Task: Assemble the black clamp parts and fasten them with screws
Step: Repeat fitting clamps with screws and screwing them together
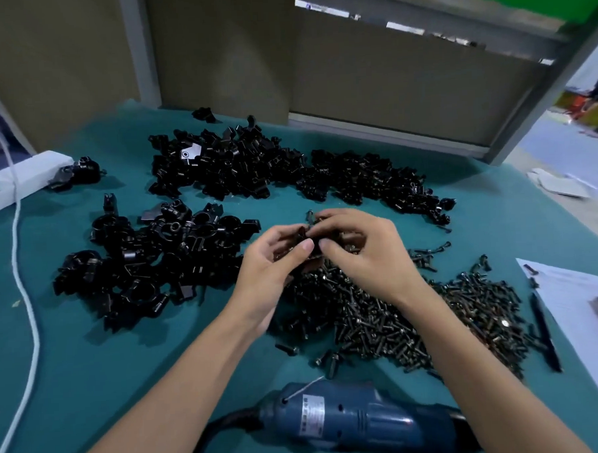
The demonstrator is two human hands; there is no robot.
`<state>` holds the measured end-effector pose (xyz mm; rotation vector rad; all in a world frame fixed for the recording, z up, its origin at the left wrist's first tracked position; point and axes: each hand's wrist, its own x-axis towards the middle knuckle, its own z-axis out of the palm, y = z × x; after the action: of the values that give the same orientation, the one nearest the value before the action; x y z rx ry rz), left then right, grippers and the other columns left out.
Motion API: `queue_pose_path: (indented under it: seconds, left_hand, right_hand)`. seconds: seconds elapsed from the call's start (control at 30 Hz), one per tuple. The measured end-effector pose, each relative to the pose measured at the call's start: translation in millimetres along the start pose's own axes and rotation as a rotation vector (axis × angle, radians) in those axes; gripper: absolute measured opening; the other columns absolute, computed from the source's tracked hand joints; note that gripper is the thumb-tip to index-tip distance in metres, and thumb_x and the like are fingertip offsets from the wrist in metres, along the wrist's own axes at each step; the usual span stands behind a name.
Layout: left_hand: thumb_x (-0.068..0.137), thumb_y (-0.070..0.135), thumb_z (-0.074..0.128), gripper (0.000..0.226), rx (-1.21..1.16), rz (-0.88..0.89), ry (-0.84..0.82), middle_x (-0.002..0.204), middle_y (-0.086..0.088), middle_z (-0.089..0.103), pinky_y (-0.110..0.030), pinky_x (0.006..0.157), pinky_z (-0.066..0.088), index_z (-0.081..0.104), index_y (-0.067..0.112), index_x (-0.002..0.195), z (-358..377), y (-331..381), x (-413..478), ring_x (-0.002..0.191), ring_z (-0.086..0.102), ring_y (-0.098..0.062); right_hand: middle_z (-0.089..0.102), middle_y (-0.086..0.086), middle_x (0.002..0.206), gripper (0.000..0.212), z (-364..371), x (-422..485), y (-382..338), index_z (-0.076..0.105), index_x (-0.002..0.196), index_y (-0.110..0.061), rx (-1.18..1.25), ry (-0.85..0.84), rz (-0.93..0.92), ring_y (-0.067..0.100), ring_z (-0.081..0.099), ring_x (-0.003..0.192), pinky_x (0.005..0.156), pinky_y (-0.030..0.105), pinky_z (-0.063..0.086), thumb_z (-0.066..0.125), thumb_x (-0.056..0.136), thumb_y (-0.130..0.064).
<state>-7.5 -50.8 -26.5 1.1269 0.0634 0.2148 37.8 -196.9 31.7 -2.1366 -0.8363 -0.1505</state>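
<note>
Head camera view of a teal table (92, 389): nearest lies a blue electric screwdriver (350, 419). Beyond it, a heap of dark screws (397, 318). Above the heap, the left hand (275, 261) and right hand (364, 254) meet, fingers pinched together on a small black clamp part (309, 231). Farther back, piles of black clamp parts (226, 164) spread across the table.

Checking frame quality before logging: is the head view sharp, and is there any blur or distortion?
Head view: wide-angle bending at the edges; both hands, left hand and right hand, slightly motion-blurred around the clamp part; black parts pile loses detail in soft, even light.
</note>
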Motion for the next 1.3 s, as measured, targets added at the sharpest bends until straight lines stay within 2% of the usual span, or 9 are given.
queue_pose_path:
  seconds: [0.07,0.23,0.37,0.5,0.73,0.93,1.07,1.17,1.3]
  left_hand:
    - [0.071,0.027,0.073,0.039,-0.013,-0.016,-0.002,0.104,-0.005,0.074,-0.040,0.094,0.053,0.068,0.014,0.108,-1,-1,1,0.102,0.070,-0.026]
    - [0.074,0.019,0.072,0.032,-0.131,-0.046,-0.017,0.093,-0.002,0.076,-0.024,0.076,0.058,0.067,0.010,0.105,0,-3,2,0.090,0.073,-0.017]
    - [0.073,0.017,0.072,0.033,-0.195,-0.064,-0.015,0.092,-0.004,0.076,-0.029,0.077,0.059,0.066,0.008,0.104,0,-2,4,0.087,0.073,-0.017]
    - [0.070,0.013,0.073,0.035,-0.269,-0.109,-0.019,0.092,-0.005,0.074,-0.030,0.075,0.060,0.067,0.008,0.104,2,-3,5,0.087,0.072,-0.017]
    - [0.072,0.014,0.071,0.034,-0.313,-0.116,-0.036,0.089,-0.002,0.074,-0.038,0.088,0.058,0.066,0.008,0.105,1,-2,5,0.085,0.071,-0.014]
    - [0.075,0.016,0.068,0.027,-0.349,-0.130,-0.041,0.083,0.003,0.072,-0.032,0.081,0.060,0.062,0.013,0.101,2,1,6,0.080,0.069,-0.011]
    - [0.077,0.015,0.066,0.025,-0.356,-0.130,-0.026,0.087,0.001,0.069,-0.028,0.085,0.058,0.060,0.012,0.101,0,3,8,0.085,0.066,-0.011]
    - [0.077,0.017,0.066,0.019,-0.369,-0.142,-0.025,0.085,0.001,0.068,-0.025,0.078,0.058,0.062,0.013,0.095,-2,5,9,0.084,0.066,-0.011]
    - [0.078,0.014,0.066,0.015,-0.417,-0.136,-0.017,0.090,-0.003,0.070,-0.029,0.080,0.059,0.061,0.012,0.092,-4,7,9,0.087,0.068,-0.016]
  right_hand:
    - [0.070,-0.012,0.104,0.021,4,-1,1,0.072,0.106,-0.019,-0.005,0.055,-0.018,0.001,0.064,0.101,0.090,0.026,0.052,0.068,0.088,-0.008]
    - [0.069,-0.004,0.114,0.033,14,-3,6,0.056,0.122,-0.019,0.080,0.073,-0.007,0.000,0.061,0.114,0.099,0.026,0.050,0.063,0.093,-0.006]
    - [0.068,-0.005,0.114,0.030,15,-2,7,0.056,0.121,-0.015,0.137,0.071,-0.069,0.001,0.060,0.115,0.099,0.023,0.049,0.059,0.094,-0.002]
    - [0.067,-0.003,0.114,0.027,17,-2,7,0.057,0.117,-0.014,0.218,0.085,-0.086,0.008,0.062,0.113,0.099,0.028,0.049,0.056,0.094,0.001]
    - [0.068,-0.006,0.118,0.029,18,-1,7,0.055,0.121,-0.013,0.229,0.062,-0.059,0.000,0.059,0.118,0.100,0.024,0.048,0.060,0.094,-0.003]
    - [0.061,-0.003,0.134,0.047,16,-4,10,0.048,0.131,-0.012,0.218,-0.039,-0.043,0.006,0.050,0.131,0.110,0.035,0.042,0.063,0.089,0.002]
    - [0.061,-0.004,0.134,0.047,16,-2,11,0.048,0.133,-0.011,0.153,-0.020,-0.053,0.005,0.050,0.131,0.110,0.039,0.042,0.064,0.090,-0.001]
    - [0.062,-0.006,0.134,0.045,17,0,11,0.048,0.133,-0.012,0.101,-0.013,-0.067,0.003,0.049,0.132,0.111,0.038,0.041,0.065,0.091,-0.005]
    - [0.058,-0.003,0.136,0.044,14,0,4,0.048,0.134,-0.010,0.103,-0.031,-0.075,0.003,0.048,0.132,0.112,0.029,0.039,0.063,0.093,-0.006]
